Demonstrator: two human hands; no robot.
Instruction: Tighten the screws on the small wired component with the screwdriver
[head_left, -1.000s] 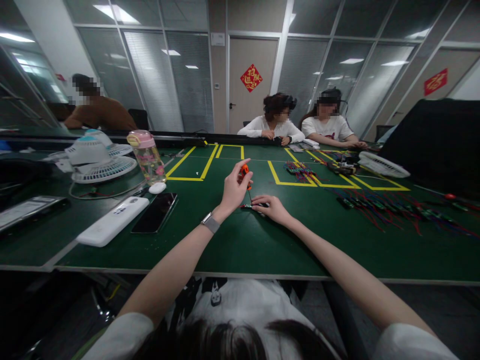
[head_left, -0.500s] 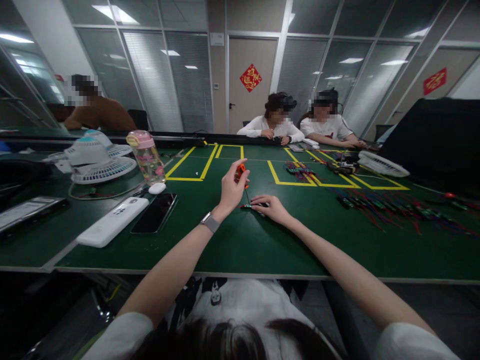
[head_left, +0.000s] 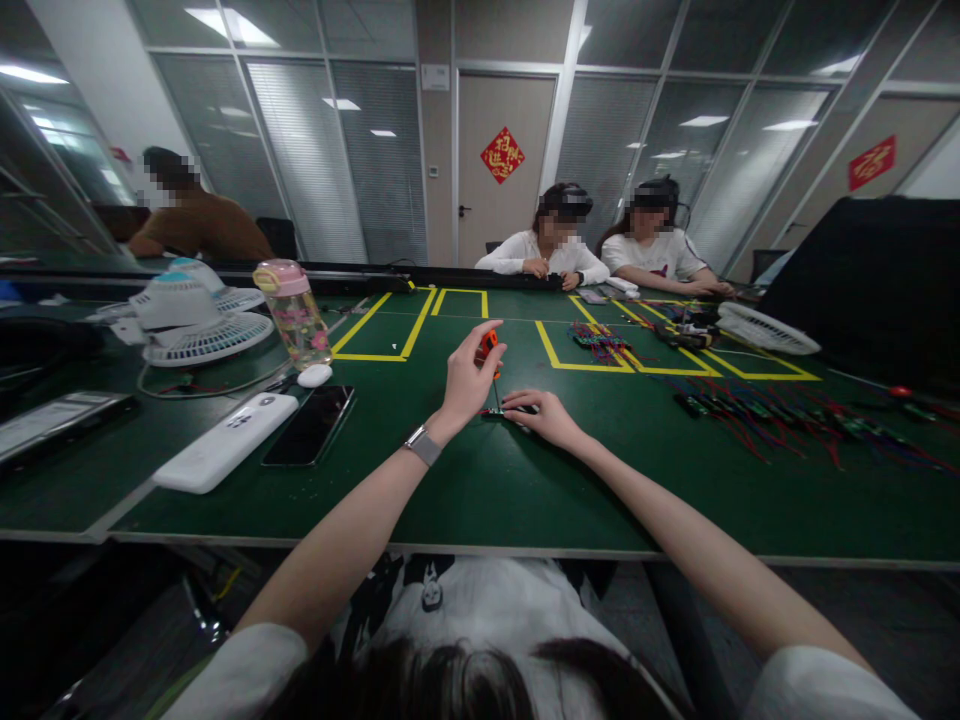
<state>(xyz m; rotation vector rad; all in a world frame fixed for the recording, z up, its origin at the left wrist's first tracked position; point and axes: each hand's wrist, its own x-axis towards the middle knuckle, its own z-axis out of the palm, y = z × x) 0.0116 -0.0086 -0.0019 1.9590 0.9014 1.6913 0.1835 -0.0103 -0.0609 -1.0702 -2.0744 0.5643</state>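
Observation:
My left hand (head_left: 469, 376) is closed round the orange-and-black handle of a screwdriver (head_left: 490, 345). Its thin shaft points down, and the tip meets a small circuit board (head_left: 493, 412) on the green table. From the right, my right hand (head_left: 546, 416) rests low on the table, its fingers pressed together on the board's right end. Those fingertips cover part of the board. A short red wire seems to stick out at its left end.
To the left lie a white power bank (head_left: 225, 445), a black phone (head_left: 311, 425), a tilted bottle (head_left: 294, 318) and a white fan (head_left: 206, 335). Wired circuit boards (head_left: 795, 415) spread across the right side. Yellow tape (head_left: 367, 357) marks the table. Two people sit opposite.
My left hand and the screwdriver handle have shifted slightly to the right, so the shaft leans less. My right hand and the board stay in place.

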